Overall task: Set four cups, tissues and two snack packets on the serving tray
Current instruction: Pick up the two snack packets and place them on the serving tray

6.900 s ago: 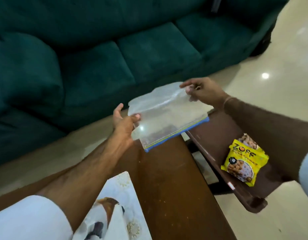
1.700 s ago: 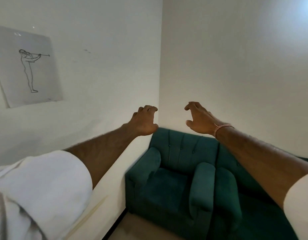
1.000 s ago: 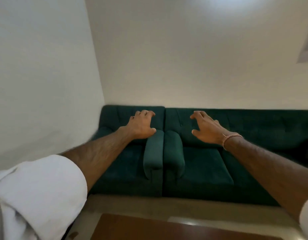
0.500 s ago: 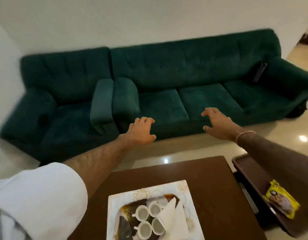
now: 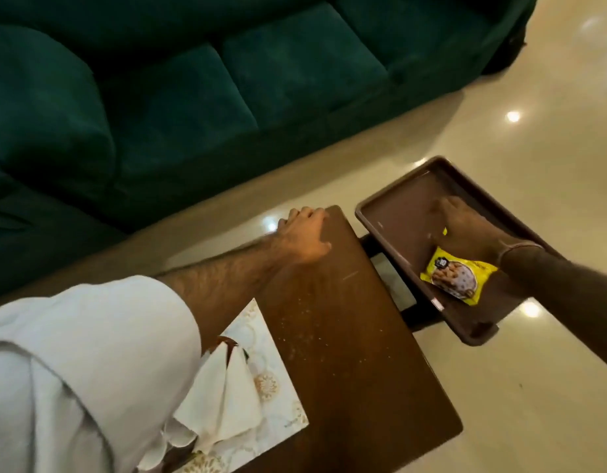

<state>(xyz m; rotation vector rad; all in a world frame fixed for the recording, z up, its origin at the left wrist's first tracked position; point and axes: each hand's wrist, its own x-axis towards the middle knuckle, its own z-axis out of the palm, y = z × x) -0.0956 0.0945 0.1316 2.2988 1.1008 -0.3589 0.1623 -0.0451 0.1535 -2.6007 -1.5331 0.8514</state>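
In a room with a green sofa (image 5: 192,97) and shiny floor, the yellow snack packet (image 5: 457,279), light, crinkly and best pinched by an edge, lies in a brown tray (image 5: 397,213) beside the tabletop (image 5: 346,336) under the right hand (image 5: 466,227), grip unclear, its writing too blurry, while the left hand (image 5: 305,233) rests flat, holding nothing.

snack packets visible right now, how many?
1. One yellow snack packet lies on the brown tray, at the right hand. A yellow sliver under that hand may be a second, hidden.
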